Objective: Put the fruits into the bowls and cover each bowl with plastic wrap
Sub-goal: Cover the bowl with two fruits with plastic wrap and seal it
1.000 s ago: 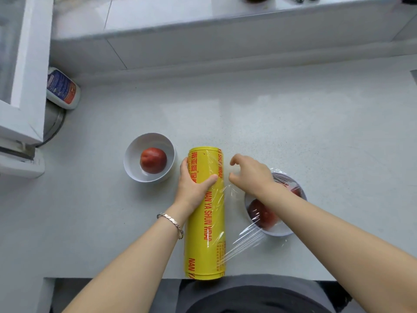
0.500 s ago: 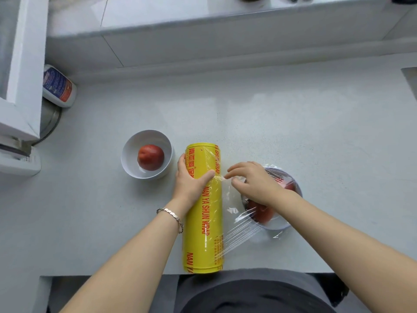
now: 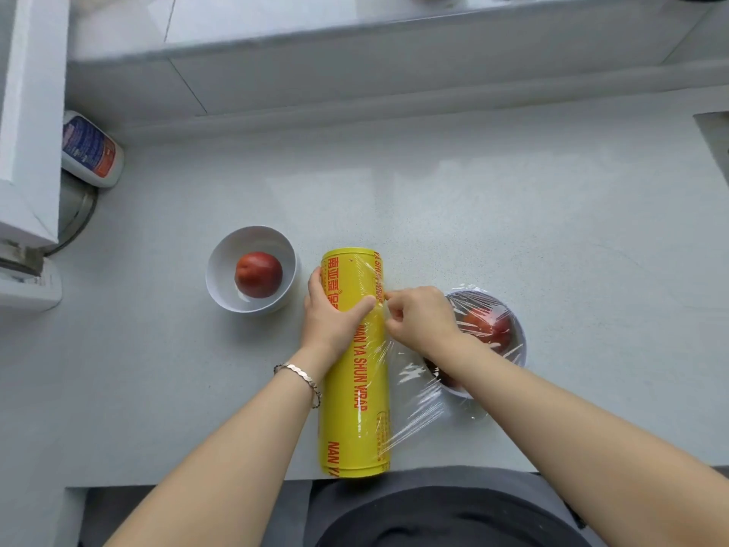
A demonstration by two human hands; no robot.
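Note:
A big yellow roll of plastic wrap lies lengthwise on the white counter, its near end at the counter's front edge. My left hand presses down on its far half. My right hand pinches the clear film at the roll's right side. A sheet of film stretches from the roll to the right white bowl, which holds red fruit under wrap and is partly hidden by my right forearm. The left white bowl is uncovered, with one red fruit in it.
A white bottle with a blue and red label lies at the far left by a white appliance. A raised white ledge runs along the back. My dark-clothed body is against the counter's front edge.
My right hand has moved left from above the right bowl to the roll and closed its fingers on the film. My left hand has stayed on the roll.

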